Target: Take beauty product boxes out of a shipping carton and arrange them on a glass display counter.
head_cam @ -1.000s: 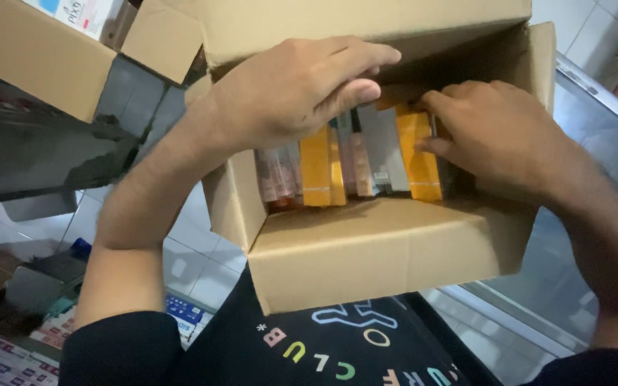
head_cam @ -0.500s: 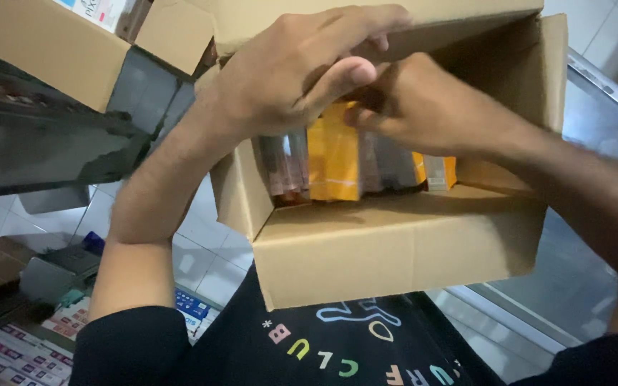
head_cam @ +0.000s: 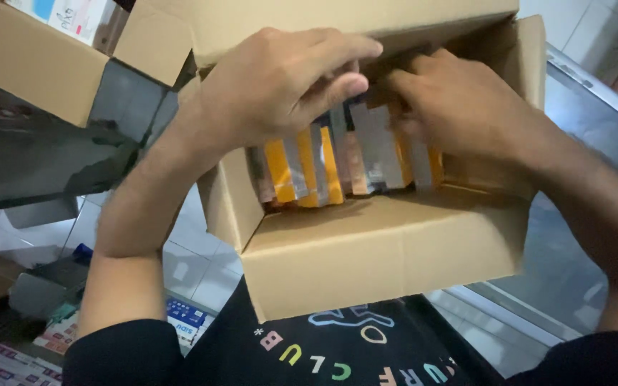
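I see the packets (head_cam: 337, 161) standing upright in a tight row inside the cardboard box (head_cam: 380, 250), long axes vertical, narrow orange and silver edges facing up at me, packed so they brace each other. My left hand (head_cam: 280, 86) curls over their tops, fingers bent and resting on them. My right hand (head_cam: 459, 107) digs in beside it; its grip I cannot tell.

Black shirt (head_cam: 337, 354), multicoloured lettering; short black sleeves (head_cam: 119, 354)
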